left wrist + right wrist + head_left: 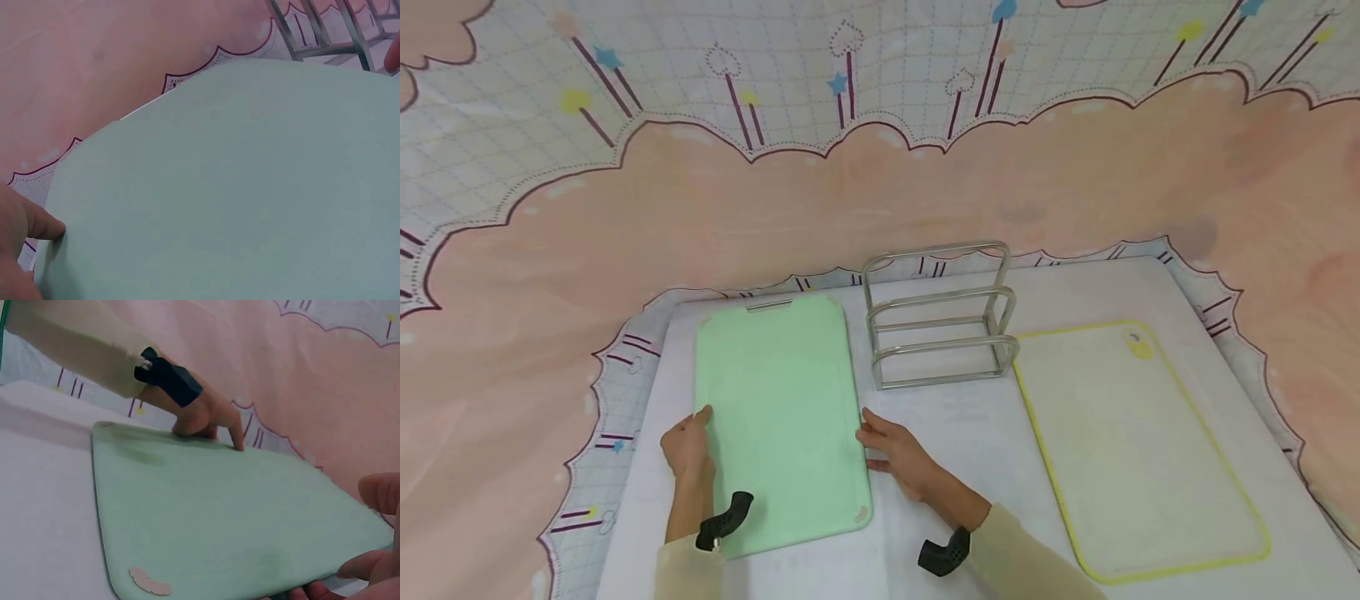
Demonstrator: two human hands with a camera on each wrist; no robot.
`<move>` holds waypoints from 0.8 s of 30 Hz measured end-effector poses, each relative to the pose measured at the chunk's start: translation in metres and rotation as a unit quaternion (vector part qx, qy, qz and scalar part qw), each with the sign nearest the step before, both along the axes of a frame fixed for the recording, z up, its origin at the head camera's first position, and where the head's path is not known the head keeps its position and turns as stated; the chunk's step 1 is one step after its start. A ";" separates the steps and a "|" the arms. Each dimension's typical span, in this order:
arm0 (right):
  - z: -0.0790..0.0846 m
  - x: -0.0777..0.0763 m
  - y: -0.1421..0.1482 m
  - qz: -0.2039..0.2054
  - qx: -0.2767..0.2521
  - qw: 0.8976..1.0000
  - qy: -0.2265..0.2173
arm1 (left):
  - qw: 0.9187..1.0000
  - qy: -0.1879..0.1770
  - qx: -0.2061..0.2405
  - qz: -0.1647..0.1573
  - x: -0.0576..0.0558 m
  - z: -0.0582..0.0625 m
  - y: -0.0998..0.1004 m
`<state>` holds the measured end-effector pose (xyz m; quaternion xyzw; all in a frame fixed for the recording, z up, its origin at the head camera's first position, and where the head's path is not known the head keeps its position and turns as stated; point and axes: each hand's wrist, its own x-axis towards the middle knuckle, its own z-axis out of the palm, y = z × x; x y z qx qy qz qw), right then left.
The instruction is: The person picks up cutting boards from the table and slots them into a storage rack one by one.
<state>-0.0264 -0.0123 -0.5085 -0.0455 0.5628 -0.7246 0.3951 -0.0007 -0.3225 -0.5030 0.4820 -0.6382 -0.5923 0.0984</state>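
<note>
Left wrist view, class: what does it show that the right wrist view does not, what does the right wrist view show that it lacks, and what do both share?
Only the left wrist view shows bars of the metal rack. Only the right wrist view shows the beige sleeve, the black wrist piece and a pinkish corner patch. Both share the green board, parts of the left hand and right hand, and the patterned cloth.
</note>
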 end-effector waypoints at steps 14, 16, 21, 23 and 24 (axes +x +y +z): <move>0.008 -0.002 0.003 0.003 -0.001 0.998 0.056 | 0.999 0.052 -0.012 -0.002 0.003 0.018 0.006; 0.010 -0.005 0.003 0.003 0.006 0.998 0.062 | 0.998 0.067 -0.007 -0.014 0.004 0.020 0.007; 0.019 -0.010 0.004 0.011 0.014 0.997 0.076 | 0.995 0.096 -0.028 -0.013 0.005 0.028 0.008; 0.024 -0.012 0.003 0.015 0.016 0.996 0.083 | 0.993 0.108 -0.041 -0.004 0.005 0.030 0.009; 0.026 -0.013 0.003 0.017 0.018 0.996 0.087 | 0.992 0.116 -0.045 0.000 0.004 0.031 0.009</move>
